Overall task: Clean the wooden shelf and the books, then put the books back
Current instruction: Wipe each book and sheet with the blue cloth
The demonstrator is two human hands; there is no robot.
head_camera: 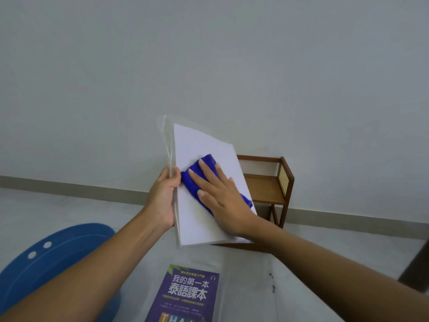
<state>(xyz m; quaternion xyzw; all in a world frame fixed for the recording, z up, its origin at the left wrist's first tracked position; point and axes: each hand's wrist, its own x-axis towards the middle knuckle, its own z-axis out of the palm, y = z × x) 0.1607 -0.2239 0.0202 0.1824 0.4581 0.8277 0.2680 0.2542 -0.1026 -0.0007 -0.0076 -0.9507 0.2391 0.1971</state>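
Up over the floor, L hand [166, 196] grips white book [204, 145] by its edge. R hand [222, 196] lies flat, pressing blue cloth [197, 180] on it. Purple book [190, 296] lies on floor. Wooden shelf [271, 189] shows no books yet. Prob. mid-job: wiping now, putting back not done.

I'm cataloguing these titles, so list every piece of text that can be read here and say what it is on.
"我的第一本": cover of the purple book lying on the floor.
"泰語課本": same cover, just below.
"THA": large letters at the bottom of that cover, cut off by the frame edge.
Small line above the title and the fine print under it: too blurred to read.
White book held in the left hand: no text on the face shown.
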